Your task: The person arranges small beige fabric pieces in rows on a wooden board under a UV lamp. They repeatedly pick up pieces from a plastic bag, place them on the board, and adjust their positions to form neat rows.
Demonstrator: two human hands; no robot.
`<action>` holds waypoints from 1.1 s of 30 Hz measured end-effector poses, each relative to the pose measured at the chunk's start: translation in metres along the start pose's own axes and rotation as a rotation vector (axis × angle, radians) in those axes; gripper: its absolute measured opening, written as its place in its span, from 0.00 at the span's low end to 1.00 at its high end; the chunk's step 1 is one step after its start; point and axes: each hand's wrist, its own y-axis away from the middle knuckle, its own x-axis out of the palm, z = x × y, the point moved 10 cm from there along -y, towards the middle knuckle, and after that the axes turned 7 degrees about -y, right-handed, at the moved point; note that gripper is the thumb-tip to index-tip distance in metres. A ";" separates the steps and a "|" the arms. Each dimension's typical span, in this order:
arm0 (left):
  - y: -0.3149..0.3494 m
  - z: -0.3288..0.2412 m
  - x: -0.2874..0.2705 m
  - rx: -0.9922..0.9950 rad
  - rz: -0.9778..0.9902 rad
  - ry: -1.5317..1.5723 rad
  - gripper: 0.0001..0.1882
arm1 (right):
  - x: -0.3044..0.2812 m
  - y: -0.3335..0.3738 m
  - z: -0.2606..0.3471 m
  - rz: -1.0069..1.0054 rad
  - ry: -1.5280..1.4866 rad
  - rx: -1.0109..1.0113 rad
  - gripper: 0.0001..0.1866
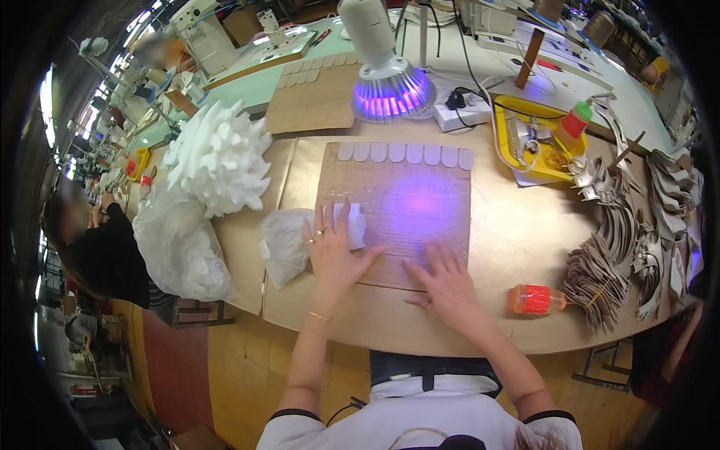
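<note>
A brown cardboard sheet [360, 187] lies before me with a row of several pale rounded tabs [396, 153] along its far edge. My left hand [335, 255] has its fingers spread over the sheet's left side, where a small clear plastic bag [285, 241] and a white piece [355, 225] lie beneath and beside the fingers. Over the sheet's near right part rests my right hand [444, 289], fingers apart and nothing held in it. A lamp [394, 86] with a ribbed head casts purple light on the sheet's middle.
At left stand spiky white foam [217, 154] and a large plastic bag [180, 247]. A yellow tray [517, 161] holds tools and a green-capped bottle [574, 122]. Right lie an orange bottle [534, 299] and bundled grey-brown pieces [596, 281]. Another cardboard sheet [311, 109] lies farther back. A person [105, 247] sits left.
</note>
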 end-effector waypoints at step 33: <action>0.146 -0.018 -0.016 -0.030 0.162 0.382 0.08 | -0.160 0.120 -0.055 -0.172 0.221 0.267 0.29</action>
